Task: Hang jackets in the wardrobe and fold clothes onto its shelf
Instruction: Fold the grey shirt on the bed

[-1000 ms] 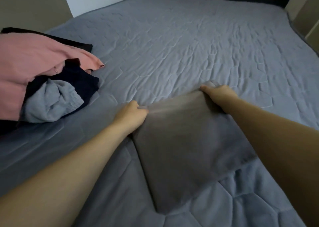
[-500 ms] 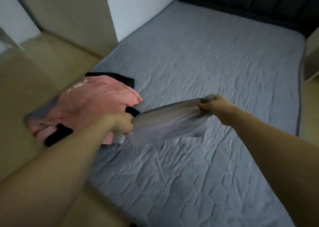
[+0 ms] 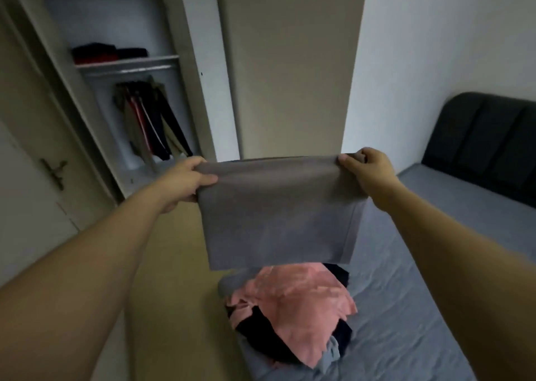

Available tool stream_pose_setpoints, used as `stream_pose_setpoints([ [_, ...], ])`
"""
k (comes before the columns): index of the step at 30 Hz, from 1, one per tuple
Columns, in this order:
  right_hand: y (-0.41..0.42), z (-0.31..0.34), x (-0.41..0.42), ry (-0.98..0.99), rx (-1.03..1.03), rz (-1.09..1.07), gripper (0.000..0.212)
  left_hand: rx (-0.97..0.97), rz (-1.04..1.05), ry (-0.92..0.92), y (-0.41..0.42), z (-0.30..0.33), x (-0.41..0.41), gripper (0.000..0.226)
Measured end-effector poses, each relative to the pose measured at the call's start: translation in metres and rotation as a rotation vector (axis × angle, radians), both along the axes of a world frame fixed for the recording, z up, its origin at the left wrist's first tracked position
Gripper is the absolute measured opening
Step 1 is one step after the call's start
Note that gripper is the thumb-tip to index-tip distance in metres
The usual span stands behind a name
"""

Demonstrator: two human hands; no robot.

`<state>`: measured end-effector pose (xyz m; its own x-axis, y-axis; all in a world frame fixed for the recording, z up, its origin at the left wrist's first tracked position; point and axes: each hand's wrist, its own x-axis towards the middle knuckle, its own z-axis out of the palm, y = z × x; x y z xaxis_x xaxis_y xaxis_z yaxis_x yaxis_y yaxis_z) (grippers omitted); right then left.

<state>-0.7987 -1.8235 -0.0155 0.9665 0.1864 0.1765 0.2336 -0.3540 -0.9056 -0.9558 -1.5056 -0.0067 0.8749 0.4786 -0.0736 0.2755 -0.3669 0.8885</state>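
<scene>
Fingers of the left hand (image 3: 185, 180) curl over one top corner of a folded grey garment (image 3: 278, 212), thumb lying along the front of the cloth, while the right hand (image 3: 367, 172) pinches the opposite top corner. Between the two hands the garment hangs flat and fairly taut along its upper edge, a neat rectangle folded double, with a hem band running down the side nearest the right hand and a straight lower edge swinging free in the air.

Directly below the hands a loose pile of clothes (image 3: 290, 308) lies at the corner of the bed (image 3: 420, 308): a pink piece on top, dark ones beneath, a pale grey-blue one at its near edge. The grey quilted cover stretches away under the right arm to a dark padded headboard (image 3: 487, 137).

Beyond the left hand stands the open wardrobe (image 3: 124, 90), with folded clothes on its shelf (image 3: 127, 61) and jackets (image 3: 150, 122) hanging from the rail underneath. Further out on that side is a door handle (image 3: 55, 172). Past the garment rises a beige panel and a white wall.

Both arms reach forward, nearly straight, hands level with each other.
</scene>
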Motion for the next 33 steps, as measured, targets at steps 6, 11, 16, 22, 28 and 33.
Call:
stream_pose_setpoints([
  [6,0.16,0.048,0.011,-0.114,0.122,-0.187,0.045,-0.152,0.384,-0.432,0.105,0.04,0.009,0.009],
  [11,0.285,0.065,0.056,-0.093,0.151,-0.135,0.05,0.034,0.627,-0.543,0.199,0.048,0.039,0.028],
  [16,0.418,0.064,0.126,-0.065,0.232,0.012,0.053,0.124,0.735,-0.652,0.315,0.059,0.091,0.024],
  [22,0.575,0.084,0.207,-0.001,0.243,0.131,0.05,0.207,0.899,-0.643,0.453,0.084,0.153,0.024],
  [28,0.715,0.1,0.275,-0.078,0.066,0.113,0.06,0.426,0.996,-0.541,0.588,0.093,0.214,0.016],
  [33,0.841,0.111,0.333,-0.038,0.067,0.144,0.068,0.528,1.024,-0.481,0.713,0.089,0.275,0.017],
])
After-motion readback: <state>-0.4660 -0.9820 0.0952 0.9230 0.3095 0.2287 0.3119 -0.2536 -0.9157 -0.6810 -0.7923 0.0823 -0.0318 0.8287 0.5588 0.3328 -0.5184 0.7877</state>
